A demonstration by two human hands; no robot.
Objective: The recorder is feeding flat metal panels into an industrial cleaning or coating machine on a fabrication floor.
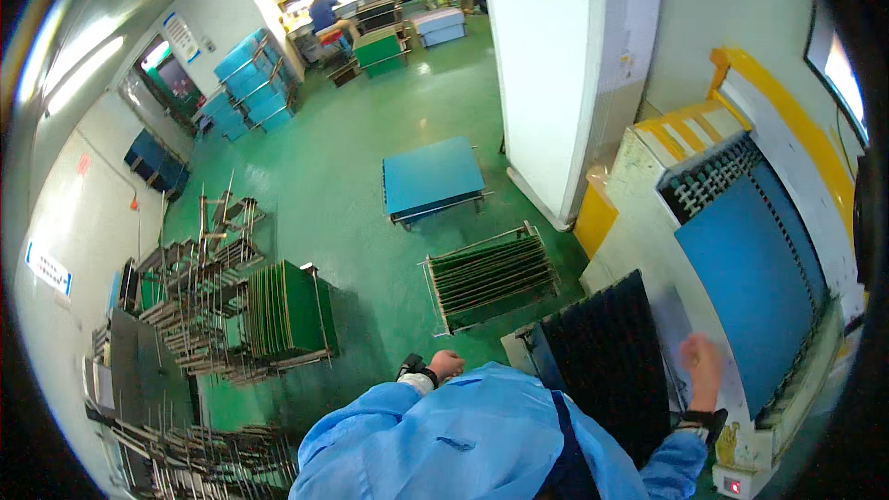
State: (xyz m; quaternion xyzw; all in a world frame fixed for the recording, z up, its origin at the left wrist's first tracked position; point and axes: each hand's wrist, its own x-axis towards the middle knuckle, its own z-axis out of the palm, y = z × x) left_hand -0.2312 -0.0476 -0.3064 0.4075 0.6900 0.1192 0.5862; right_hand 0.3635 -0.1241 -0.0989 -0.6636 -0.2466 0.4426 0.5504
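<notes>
My left hand [446,366] is held in front of my body, its fingers curled in and nothing visible in them. Beyond it, on the green floor, stands a wire rack [491,278] of upright green boards. My right hand [701,370] is raised between a rack of dark panels [611,361] and the conveyor machine. Motion smears its fingers, and I see nothing held in it. A large blue panel [755,268] lies on the machine's rollers [718,176], to the right of that hand.
A blue-topped rack [433,176] stands farther out on the floor. Left of me are a rack of green boards [292,310] and several bare metal racks [199,306]. A white pillar [542,65] rises beyond the machine. People [326,14] are at a lit bench far away.
</notes>
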